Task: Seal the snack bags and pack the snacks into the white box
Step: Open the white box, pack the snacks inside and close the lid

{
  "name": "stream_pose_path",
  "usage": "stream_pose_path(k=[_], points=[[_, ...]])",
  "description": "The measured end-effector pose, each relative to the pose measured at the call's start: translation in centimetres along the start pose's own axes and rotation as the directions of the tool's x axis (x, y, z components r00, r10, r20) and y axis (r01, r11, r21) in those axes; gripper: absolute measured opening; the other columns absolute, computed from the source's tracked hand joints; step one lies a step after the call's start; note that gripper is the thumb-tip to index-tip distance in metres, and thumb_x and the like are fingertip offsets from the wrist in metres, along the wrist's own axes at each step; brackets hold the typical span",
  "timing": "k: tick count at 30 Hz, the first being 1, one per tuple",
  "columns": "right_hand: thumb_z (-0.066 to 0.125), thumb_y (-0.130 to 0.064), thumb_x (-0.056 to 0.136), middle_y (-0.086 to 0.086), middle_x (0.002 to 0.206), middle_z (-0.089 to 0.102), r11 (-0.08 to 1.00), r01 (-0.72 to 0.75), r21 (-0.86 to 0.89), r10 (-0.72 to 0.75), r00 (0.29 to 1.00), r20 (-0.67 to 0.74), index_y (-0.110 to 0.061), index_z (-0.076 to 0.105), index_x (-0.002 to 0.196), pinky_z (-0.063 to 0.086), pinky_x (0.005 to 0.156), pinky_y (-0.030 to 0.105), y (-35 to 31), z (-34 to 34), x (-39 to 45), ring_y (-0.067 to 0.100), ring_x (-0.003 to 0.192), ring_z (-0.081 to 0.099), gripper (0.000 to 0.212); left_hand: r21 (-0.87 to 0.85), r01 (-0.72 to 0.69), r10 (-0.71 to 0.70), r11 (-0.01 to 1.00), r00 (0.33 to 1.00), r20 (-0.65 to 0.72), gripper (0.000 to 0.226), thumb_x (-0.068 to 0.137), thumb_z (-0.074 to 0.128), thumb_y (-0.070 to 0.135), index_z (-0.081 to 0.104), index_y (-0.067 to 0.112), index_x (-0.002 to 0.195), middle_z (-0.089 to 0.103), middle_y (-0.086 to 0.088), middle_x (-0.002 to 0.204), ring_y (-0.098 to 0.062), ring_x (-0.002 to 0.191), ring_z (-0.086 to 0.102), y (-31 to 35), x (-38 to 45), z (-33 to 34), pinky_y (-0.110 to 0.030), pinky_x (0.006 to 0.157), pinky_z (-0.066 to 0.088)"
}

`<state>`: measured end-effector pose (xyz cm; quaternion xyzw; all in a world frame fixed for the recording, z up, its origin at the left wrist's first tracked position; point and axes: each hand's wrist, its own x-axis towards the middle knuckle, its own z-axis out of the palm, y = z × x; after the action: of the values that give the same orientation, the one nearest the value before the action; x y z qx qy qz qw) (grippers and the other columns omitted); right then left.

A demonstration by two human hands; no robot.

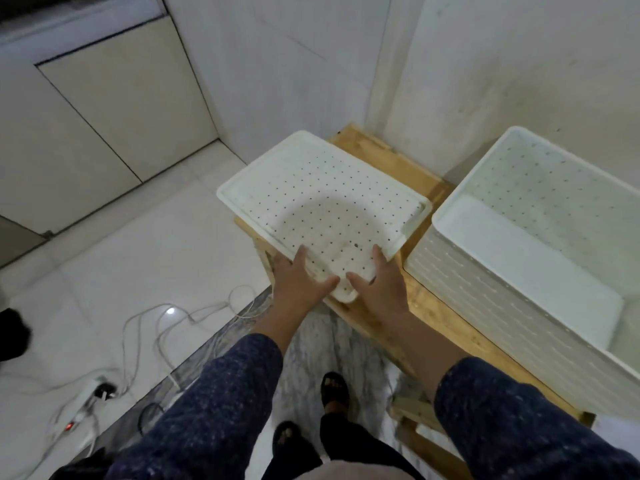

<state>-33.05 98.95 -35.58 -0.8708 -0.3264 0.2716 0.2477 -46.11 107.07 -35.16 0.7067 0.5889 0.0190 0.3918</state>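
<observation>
A flat white lid dotted with small holes lies across the left end of a wooden bench. Both my hands grip its near corner: my left hand holds the left side, thumb on top, and my right hand holds the right side, thumb on top. To the right on the bench stands the white box, open at the top, with a dotted inner wall and ribbed outer side. Its inside looks bare. No snack bags are in view.
White walls meet in a corner behind the bench. Pale floor tiles lie to the left, with white cables and a power strip on them. My feet in dark sandals stand on marbled flooring below.
</observation>
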Motion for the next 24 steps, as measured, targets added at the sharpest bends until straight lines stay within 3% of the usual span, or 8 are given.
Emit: stream_pose_path(k=[4, 7, 9, 14, 18, 24], points=[[0.056, -0.045, 0.085, 0.008, 0.148, 0.027, 0.991, -0.084, -0.1, 0.092, 0.993, 0.077, -0.021, 0.025, 0.144, 0.039, 0.106, 0.04, 1.1, -0.3, -0.2, 0.027, 0.132, 0.036, 0.071, 0.169, -0.053, 0.036, 0.984, 0.994, 0.102, 0.09, 0.071, 0.06, 0.061, 0.019, 0.028, 0.145, 0.013, -0.011, 0.149, -0.033, 0.139, 0.02, 0.1, 0.3, 0.2, -0.047, 0.111, 0.031], [0.053, -0.038, 0.087, 0.009, 0.145, 0.031, 0.975, -0.07, -0.213, 0.086, 0.994, 0.066, -0.017, 0.037, 0.139, 0.043, 0.101, 0.039, 1.3, -1.1, -0.8, 0.027, 0.129, 0.039, 0.059, 0.222, -0.091, 0.059, 0.971, 0.987, 0.147, 0.069, 0.084, 0.052, 0.046, 0.027, 0.021, 0.143, 0.024, -0.013, 0.145, -0.032, 0.136, 0.027, 0.2, 0.0, -0.5, -0.043, 0.111, 0.032], [0.052, -0.034, 0.088, 0.01, 0.143, 0.033, 0.965, -0.028, -0.261, 0.042, 0.998, 0.048, -0.013, 0.041, 0.137, 0.043, 0.101, 0.037, 1.2, -1.5, -1.8, 0.027, 0.128, 0.039, 0.054, 0.282, -0.158, 0.121, 0.946, 0.982, 0.145, 0.061, 0.087, 0.049, 0.038, 0.031, 0.018, 0.141, 0.037, -0.013, 0.139, -0.029, 0.13, 0.036, 0.2, -0.7, -1.1, -0.039, 0.104, 0.039], [0.049, -0.03, 0.087, 0.01, 0.118, 0.049, 0.933, 0.025, -0.36, -0.041, 0.998, -0.039, -0.01, 0.057, 0.114, 0.047, 0.081, 0.035, 0.8, -2.4, -6.3, 0.026, 0.104, 0.048, 0.034, 0.437, -0.351, 0.321, 0.828, 0.936, 0.144, 0.043, 0.088, 0.05, 0.032, 0.043, 0.011, 0.125, 0.05, -0.011, 0.119, -0.027, 0.113, 0.048, 0.3, -4.3, -3.3, -0.037, 0.085, 0.047], [0.047, -0.034, 0.089, 0.007, 0.122, 0.048, 0.921, -0.008, -0.39, -0.016, 0.998, -0.059, -0.011, 0.052, 0.119, 0.047, 0.084, 0.035, 0.8, -3.0, -10.7, 0.024, 0.11, 0.047, 0.038, 0.52, -0.486, 0.479, 0.702, 0.863, 0.16, 0.039, 0.087, 0.051, 0.03, 0.046, 0.009, 0.12, 0.053, -0.011, 0.114, -0.027, 0.109, 0.049, 0.2, -7.4, -4.7, -0.037, 0.087, 0.048], [0.044, -0.031, 0.093, 0.009, 0.128, 0.044, 0.926, -0.147, -0.347, 0.091, 0.981, -0.174, -0.007, 0.049, 0.126, 0.043, 0.094, 0.035, 2.4, -5.9, -17.9, 0.026, 0.119, 0.044, 0.042, 0.527, -0.613, 0.568, 0.589, 0.777, 0.27, 0.045, 0.092, 0.046, 0.031, 0.041, 0.009, 0.13, 0.047, -0.011, 0.128, -0.025, 0.12, 0.043, 2.6, -12.1, -4.4, -0.035, 0.091, 0.043]])
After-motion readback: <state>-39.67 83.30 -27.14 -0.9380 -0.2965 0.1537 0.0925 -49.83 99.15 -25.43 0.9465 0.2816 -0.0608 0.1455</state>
